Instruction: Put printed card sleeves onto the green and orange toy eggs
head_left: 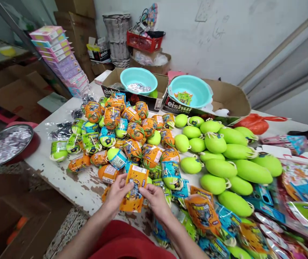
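Observation:
An orange printed packet (pixel 137 180) is held upright between my two hands, low over the near side of the table. My left hand (pixel 117 190) pinches its left edge, thumb across the front. On the opposite edge, my right hand (pixel 155 196) grips it with thumb and fingers. Just beyond lies a heap of bagged eggs in orange, blue and green printed wrappers (pixel 134 131). Bare lime-green eggs with pale cords (pixel 215 167) spread to the right of the heap. More filled wrapped packets (pixel 204 212) lie close by my right forearm.
Two turquoise basins (pixel 190 84) rest on open cardboard boxes (pixel 232 97) at the back. A metal bowl of small silvery packets (pixel 8 144) stands left of the white table (pixel 45 180). Stacked pink and purple boxes (pixel 62 57) rise behind; a red plastic bag (pixel 251 124) lies right.

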`<state>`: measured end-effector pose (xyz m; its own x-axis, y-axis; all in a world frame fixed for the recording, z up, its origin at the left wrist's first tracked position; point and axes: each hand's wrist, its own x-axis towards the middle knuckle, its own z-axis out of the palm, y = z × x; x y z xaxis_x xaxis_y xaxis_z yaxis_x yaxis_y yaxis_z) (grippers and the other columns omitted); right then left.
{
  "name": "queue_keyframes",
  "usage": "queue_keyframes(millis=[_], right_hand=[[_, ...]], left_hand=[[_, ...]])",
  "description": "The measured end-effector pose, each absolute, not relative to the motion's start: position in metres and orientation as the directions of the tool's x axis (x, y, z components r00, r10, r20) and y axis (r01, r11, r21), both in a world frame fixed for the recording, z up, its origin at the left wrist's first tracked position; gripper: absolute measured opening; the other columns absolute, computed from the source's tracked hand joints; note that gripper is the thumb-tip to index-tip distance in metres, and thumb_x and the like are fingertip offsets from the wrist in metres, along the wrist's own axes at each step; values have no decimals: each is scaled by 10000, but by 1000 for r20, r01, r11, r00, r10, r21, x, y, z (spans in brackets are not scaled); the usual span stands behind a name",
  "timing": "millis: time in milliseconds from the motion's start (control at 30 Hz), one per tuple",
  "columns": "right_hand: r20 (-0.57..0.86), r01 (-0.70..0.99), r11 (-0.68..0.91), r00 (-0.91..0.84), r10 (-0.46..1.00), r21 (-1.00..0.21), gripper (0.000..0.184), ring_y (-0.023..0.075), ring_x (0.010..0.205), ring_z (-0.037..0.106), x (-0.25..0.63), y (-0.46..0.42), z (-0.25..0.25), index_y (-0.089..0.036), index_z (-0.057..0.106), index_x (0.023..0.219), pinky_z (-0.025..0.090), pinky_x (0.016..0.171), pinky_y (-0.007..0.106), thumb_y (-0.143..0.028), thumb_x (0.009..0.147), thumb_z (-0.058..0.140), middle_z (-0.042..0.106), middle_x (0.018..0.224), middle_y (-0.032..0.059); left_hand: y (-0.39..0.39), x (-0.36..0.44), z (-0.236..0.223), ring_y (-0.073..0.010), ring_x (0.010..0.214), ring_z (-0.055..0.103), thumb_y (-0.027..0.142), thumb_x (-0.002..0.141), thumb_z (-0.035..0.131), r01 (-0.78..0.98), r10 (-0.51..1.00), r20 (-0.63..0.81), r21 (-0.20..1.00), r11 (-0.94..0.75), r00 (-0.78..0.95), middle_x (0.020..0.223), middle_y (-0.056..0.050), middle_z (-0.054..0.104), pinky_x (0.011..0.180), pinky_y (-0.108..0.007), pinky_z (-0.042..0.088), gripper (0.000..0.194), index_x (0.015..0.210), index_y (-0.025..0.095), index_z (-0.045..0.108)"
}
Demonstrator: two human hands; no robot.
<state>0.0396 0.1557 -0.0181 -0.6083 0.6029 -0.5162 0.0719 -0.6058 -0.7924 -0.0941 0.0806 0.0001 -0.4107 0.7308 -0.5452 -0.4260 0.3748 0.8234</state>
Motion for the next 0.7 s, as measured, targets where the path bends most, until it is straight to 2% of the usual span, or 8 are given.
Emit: queue_keyframes(millis=[67,200,333,433,500,567,633,700], right_hand=[[-512,98,-572,-588,627,-814,396,125,565,530,45,164,-14,-149,583,601,413,566,235,-501,594,764,620,606,-8],[-508,143,-512,-501,700,-847,409,130,527,507,49,174,-14,-149,590,619,402,521,240,-508,557,776,600,577,-3],[-387,265,-301,-386,838,-916,328,128,510,487,53,190,-15,-158,590,644,375,483,229,-469,677,688,589,581,0],[-225,419,-58,-361,905,-906,225,129,508,481,58,201,-11,-174,568,621,356,476,219,-354,745,621,566,554,-8],[-140,455,106,-474,869,-884,226,128,504,479,60,212,-5,-181,545,574,348,468,212,-305,745,625,543,526,-15],[-77,393,221,-614,785,-893,192,130,520,506,61,234,0,-184,583,625,379,479,211,-298,777,615,570,557,-12],[63,323,352,-652,755,-879,120,147,611,568,60,272,-1,-192,635,796,449,558,233,-290,831,574,636,690,14],[269,320,578,-650,710,-751,149,181,817,609,55,324,-12,-196,627,968,489,722,291,-242,869,526,664,903,64]], left_hand=[[93,-97,-4,-169,662,594,445,663,707,-453,750,-567,798,398,-339,744,-35,662,648,-270,457,373,872,148,619],[103,-103,-14,-133,597,511,441,713,652,-219,775,-465,885,410,-429,636,2,609,560,-227,374,309,707,131,655],[105,-108,-4,-102,548,432,406,732,648,-108,755,-375,919,379,-538,548,43,506,521,-212,312,289,605,151,594],[108,-108,15,-119,608,508,399,724,668,-261,839,-390,915,308,-379,610,20,575,586,-214,378,260,665,148,633],[112,-107,25,-169,720,593,391,710,688,-463,862,-441,836,294,-248,725,-25,658,693,-255,444,271,824,145,682],[119,-110,29,-201,817,636,367,679,723,-640,796,-533,726,254,-289,826,-48,699,769,-283,474,342,950,161,679],[124,-118,27,-193,858,654,313,666,745,-737,676,-620,655,166,-398,889,-45,711,779,-263,496,353,983,179,663],[126,-130,18,-166,857,667,203,669,741,-768,563,-668,634,88,-487,910,-33,714,763,-223,517,287,941,182,652]])
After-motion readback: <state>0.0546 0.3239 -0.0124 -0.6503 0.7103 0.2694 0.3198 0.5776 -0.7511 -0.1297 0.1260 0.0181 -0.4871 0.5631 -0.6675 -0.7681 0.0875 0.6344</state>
